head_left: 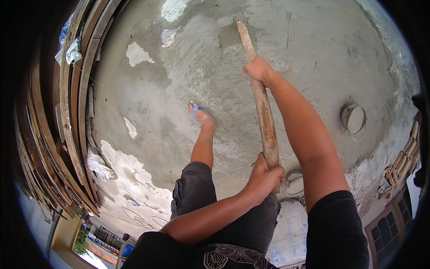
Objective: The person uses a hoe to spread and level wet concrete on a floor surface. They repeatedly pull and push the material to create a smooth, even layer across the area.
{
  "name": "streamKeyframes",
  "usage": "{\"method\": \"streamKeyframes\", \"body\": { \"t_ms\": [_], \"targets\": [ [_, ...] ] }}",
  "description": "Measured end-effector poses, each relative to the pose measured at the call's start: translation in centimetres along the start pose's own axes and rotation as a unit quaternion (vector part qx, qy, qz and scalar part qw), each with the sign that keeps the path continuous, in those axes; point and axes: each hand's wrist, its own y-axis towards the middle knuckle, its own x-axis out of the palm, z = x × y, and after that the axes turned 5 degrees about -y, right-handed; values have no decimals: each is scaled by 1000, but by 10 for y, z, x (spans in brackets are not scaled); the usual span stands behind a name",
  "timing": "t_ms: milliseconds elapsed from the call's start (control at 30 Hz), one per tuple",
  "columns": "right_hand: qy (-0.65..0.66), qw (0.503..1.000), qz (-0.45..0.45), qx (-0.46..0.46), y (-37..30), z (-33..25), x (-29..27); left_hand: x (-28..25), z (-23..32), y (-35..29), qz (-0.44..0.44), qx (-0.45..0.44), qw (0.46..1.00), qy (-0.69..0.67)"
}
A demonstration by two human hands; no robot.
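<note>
A long wooden handle (263,112) slants up and away from me, gripped in both fists. My left hand (264,178) is closed round its near end, in front of my thigh. Farther along the shaft, my right hand (259,71) is wrapped round it. At the far end is a hoe blade (230,35), caked in grey mortar and low against the wet cement, so its edge is hard to make out. Wet grey cement (215,62) spreads over the ground ahead of me. My foot in a blue-strapped sandal (199,112) stands in it.
Long wooden planks (74,103) are stacked along the left, with plastic bags (73,51) caught on them. A round bucket (354,119) stands at right, and another round container (294,181) sits near my leg, beside a whitish drum-like object (289,233). Pale dry patches (138,54) break the cement.
</note>
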Motion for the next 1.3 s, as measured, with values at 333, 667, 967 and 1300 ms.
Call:
{"method": "streamKeyframes", "body": {
  "t_ms": [333,667,967,1300],
  "targets": [
    [185,959,-139,161,-76,138,-18,51,-20,-55,-129,-128,983,-29],
    [461,850,-96,237,-303,380,-117,190,-198,-130,-261,-305,909,107],
    [638,701,224,224,-536,460,-175,227,-230,-203,-412,-436,735,315],
    [693,503,452,247,-362,473,-84,87,-190,52,-83,-19,383,920]
  ]
}}
